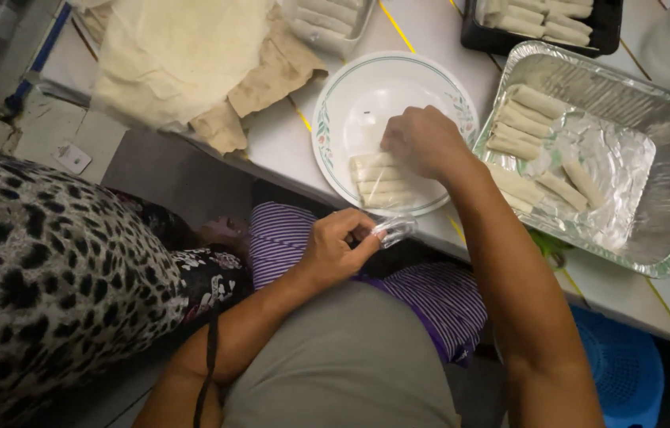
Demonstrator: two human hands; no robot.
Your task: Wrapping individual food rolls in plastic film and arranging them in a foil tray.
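right now the person's right hand is curled over the white plate w/ a green rim, fingers bent down onto the near end of a small row of pale spring rolls. looks like the grip is closed on the edge of the clear wrap around them, tho the fingertips are hidden under the knuckles so can't swear to it. the rolls lie side by side at the plate's near edge, long axes running left-right across the view, just below and left of that hand. the rest of the plate is bare.

left hand sits lower, off the table edge and over the lap, pinched shut on a bit of clear plastic film that juts out to the right. so the right hand is the one on the rolls; the left is near but apart from them, below the plate rim.

containers: a foil tray just right of the plate holds more rolls, a stack at its left end and a few loose ones lying slantwise near the middle, most of the shiny bottom showing. a black tray at the top edge has another row of rolls, and a clear tub top centre holds some too. thin pale wrapper sheets lie spread at the top left on brown paper. blue basket down on the floor at right. leopard-print fabric fills the left side.
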